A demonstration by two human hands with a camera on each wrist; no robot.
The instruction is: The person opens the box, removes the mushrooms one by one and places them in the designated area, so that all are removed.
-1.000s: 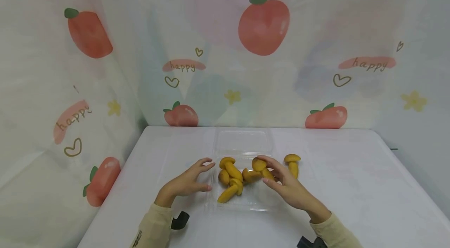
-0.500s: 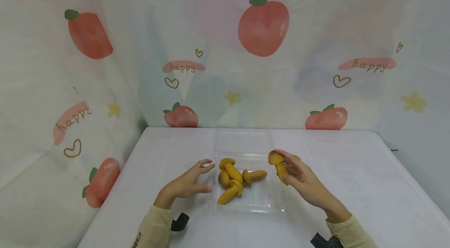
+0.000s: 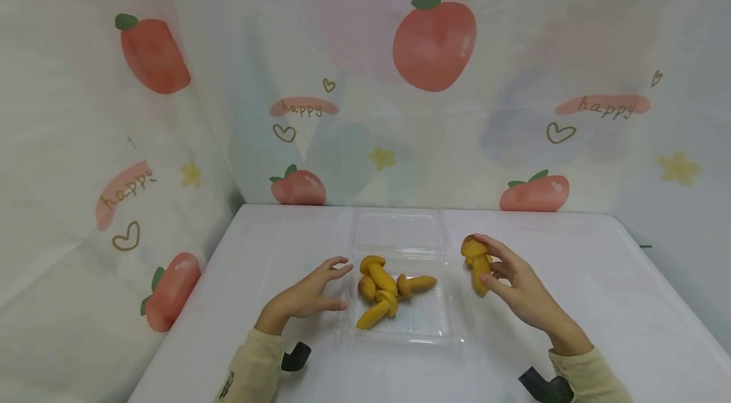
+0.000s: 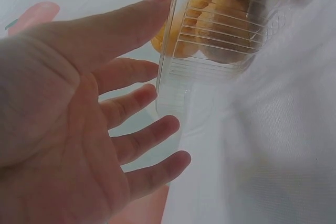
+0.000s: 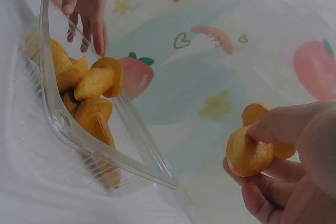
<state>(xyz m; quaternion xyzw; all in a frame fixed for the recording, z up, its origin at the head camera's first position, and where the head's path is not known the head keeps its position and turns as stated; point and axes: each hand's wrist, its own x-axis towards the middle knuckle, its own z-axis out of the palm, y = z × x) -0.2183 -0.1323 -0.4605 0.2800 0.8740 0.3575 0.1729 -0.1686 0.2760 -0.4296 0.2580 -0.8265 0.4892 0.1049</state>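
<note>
Fruit-printed sheeting (image 3: 354,60) rises behind the white table (image 3: 411,371) and held yellow mushroom (image 3: 480,276).

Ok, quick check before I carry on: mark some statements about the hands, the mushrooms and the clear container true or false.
1. The right hand grips a yellow mushroom. True.
2. The left hand pinches a mushroom too. False: the left hand is open near the container and holds nothing.
3. Several mushrooms lie in the container. True.
4. The lid is shut over them. False: the lid is open, at the container's far side.
5. Every mushroom is inside the container. False: the one in the right hand is outside it.
</note>
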